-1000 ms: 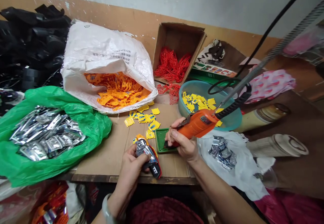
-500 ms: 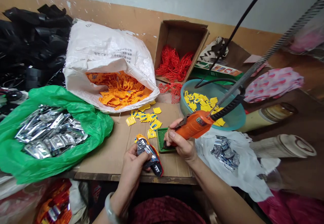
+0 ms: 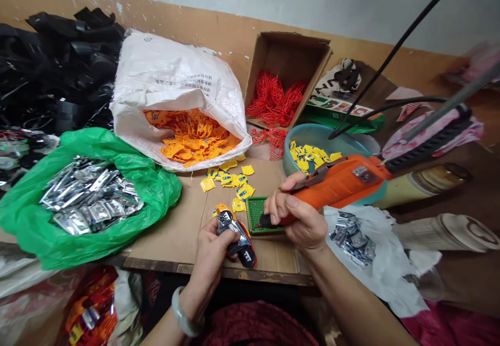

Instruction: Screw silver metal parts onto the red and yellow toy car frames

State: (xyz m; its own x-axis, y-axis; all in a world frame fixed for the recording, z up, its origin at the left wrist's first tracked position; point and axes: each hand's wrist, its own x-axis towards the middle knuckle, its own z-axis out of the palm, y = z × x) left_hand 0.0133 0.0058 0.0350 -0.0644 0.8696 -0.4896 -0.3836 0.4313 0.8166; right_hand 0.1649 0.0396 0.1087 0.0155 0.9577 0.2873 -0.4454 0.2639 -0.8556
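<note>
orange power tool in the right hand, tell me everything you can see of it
The orange tool has a smooth, plastic-looking body with a small dark-and-light panel, a long dark lever along its upper side and a black front end. It lies nearly level, slightly tilted, gripped near the front by the right hand. A ribbed black sleeve leaves its rear. The tip is over the green tray; contact is unclear.
</note>
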